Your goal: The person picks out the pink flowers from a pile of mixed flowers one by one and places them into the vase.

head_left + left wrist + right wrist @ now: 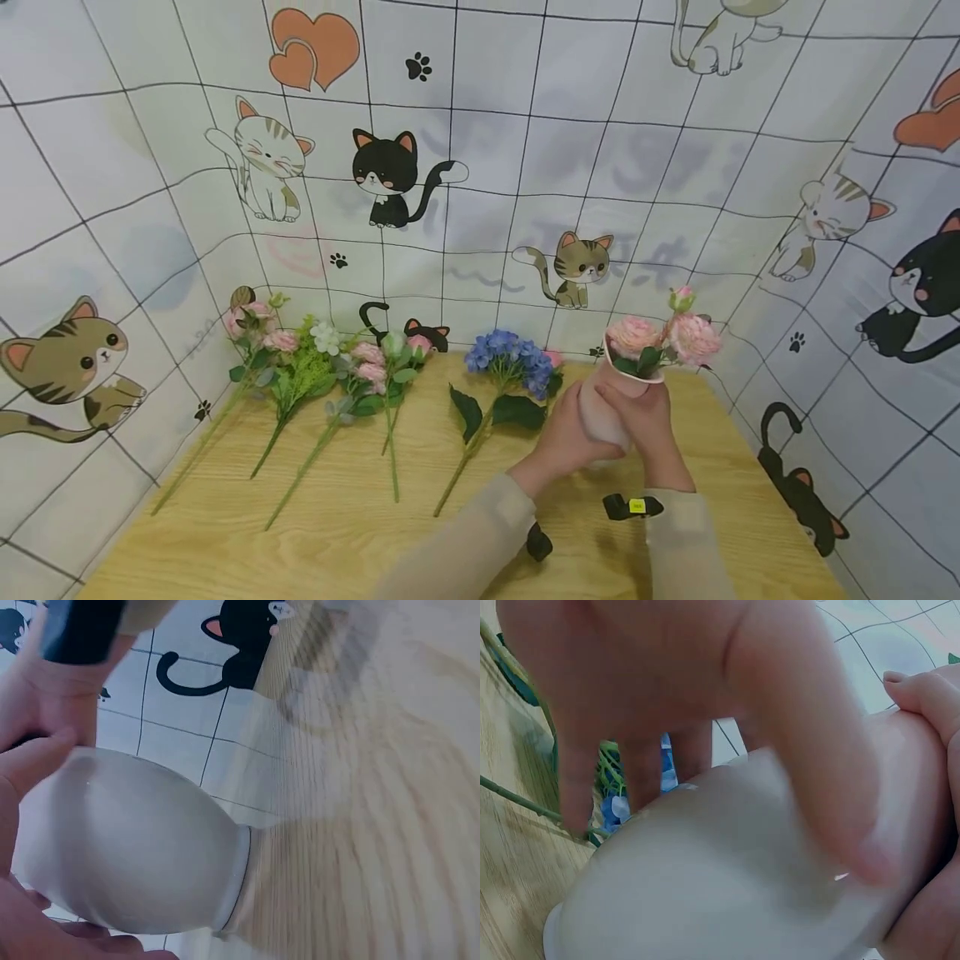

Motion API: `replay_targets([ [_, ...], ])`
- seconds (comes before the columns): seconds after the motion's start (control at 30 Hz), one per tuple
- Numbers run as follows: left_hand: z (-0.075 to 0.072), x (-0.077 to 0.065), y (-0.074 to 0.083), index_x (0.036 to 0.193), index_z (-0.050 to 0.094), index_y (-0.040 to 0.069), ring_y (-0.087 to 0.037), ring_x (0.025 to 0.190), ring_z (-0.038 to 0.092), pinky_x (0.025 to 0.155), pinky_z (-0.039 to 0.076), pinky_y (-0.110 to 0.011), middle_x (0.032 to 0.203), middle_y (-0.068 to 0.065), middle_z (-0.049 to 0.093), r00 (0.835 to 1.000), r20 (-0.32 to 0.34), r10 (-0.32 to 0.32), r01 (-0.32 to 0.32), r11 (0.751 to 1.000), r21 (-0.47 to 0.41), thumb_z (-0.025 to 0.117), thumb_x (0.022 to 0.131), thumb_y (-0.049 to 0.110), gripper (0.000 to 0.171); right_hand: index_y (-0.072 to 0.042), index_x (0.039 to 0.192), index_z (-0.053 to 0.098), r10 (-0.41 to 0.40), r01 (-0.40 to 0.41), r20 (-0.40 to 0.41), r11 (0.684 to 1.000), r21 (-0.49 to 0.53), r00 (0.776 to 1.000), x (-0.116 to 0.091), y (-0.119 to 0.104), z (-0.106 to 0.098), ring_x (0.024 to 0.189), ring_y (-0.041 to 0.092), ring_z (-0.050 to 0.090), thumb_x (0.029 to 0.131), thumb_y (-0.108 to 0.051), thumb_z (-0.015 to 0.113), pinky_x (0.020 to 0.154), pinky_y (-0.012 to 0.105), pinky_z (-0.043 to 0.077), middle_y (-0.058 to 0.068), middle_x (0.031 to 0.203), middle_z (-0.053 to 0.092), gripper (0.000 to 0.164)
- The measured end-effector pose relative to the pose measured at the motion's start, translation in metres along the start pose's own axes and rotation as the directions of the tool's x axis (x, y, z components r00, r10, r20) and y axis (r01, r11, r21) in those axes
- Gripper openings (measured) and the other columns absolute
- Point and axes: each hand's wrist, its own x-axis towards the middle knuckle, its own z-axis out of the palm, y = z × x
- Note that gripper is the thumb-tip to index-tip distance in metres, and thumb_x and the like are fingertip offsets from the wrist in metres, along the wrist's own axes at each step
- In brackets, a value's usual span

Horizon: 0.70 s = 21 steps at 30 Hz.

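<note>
A pale pink-white vase (602,408) stands at the right of the table, holding pink flowers (637,337) with two full blooms and a bud above its rim. My left hand (566,437) grips the vase from its left side, fingers round the lower body. On the other side, my right hand (641,421) holds it higher up, just under the rim. The left wrist view shows the vase's body (142,840) narrowing to a foot at the wooden surface. In the right wrist view, my blurred right hand (697,697) curves over the glossy vase (705,877).
Left of the vase lies a blue hydrangea stem (510,358) on the wooden table (337,550). Farther left are several pink, white and green flower stems (322,375). A cat-patterned, gridded cloth (487,167) surrounds the table's back and sides.
</note>
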Motion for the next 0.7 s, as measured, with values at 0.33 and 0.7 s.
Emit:
replay_targets([
  [0.33, -0.03, -0.025, 0.013, 0.166, 0.034, 0.019, -0.027, 0.141, 0.056, 0.108, 0.054, -0.05, 0.161, -0.005, 0.051, 0.995, 0.034, -0.099, 0.096, 0.992, 0.083, 0.094, 0.076, 0.053, 0.113, -0.009, 0.159, 0.043, 0.012, -0.012, 0.024, 1.0, 0.014, 1.0, 0.001, 0.0, -0.002, 0.119, 0.001, 0.051, 0.089, -0.015, 0.086, 0.102, 0.017, 0.041, 0.005, 0.147, 0.054, 0.082],
  [0.7, -0.067, -0.069, 0.02, 0.168, 0.03, 0.023, -0.028, 0.155, 0.043, 0.119, 0.045, -0.057, 0.17, -0.002, 0.039, 0.988, 0.136, -0.07, 0.05, 0.988, 0.146, 0.09, 0.08, 0.057, 0.112, -0.009, 0.161, 0.039, 0.062, -0.061, 0.033, 0.998, -0.033, 0.998, 0.001, 0.001, -0.004, 0.128, 0.014, 0.049, 0.09, -0.023, 0.086, 0.11, 0.033, 0.041, 0.011, 0.155, 0.051, 0.087],
])
